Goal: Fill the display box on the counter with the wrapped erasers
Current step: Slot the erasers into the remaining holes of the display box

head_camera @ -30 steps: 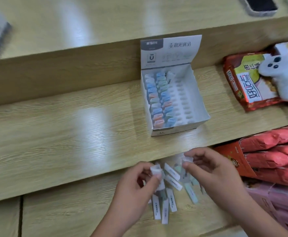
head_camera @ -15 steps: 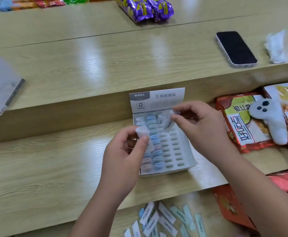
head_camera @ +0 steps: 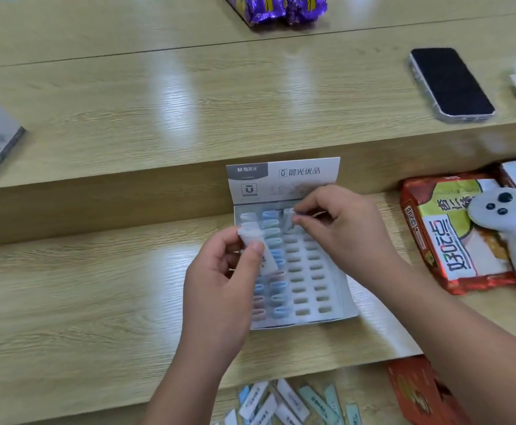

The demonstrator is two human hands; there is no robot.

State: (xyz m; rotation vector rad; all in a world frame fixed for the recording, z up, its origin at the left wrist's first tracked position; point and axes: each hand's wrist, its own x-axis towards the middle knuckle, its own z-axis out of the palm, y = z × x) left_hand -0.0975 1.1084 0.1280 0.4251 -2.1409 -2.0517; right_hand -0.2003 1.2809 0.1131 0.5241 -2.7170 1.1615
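The display box (head_camera: 299, 323) stood on the middle step of the desk (head_camera: 82, 286), with its printed lid flap upright against the riser at the step's back edge. Its two left columns of slots were filled with pastel erasers (head_camera: 276, 273), and the columns to the right showed bare slots. The left hand (head_camera: 219, 283) hovered over the box's left side. Its fingers (head_camera: 224, 242) pinched a wrapped eraser (head_camera: 249, 233) near its upper end, tilted above the filled columns. The right hand (head_camera: 345, 228) was at the box's back edge, fingers narrow around a second eraser (head_camera: 288, 220) at the top of the third column. Whether it sat in a slot could not be told. Loose erasers (head_camera: 287, 403) lay on the lowest step by the front edge. A phone (head_camera: 451, 84) lay on the top step toward the right edge, and a snack bag (head_camera: 452, 237) lay right of the box.
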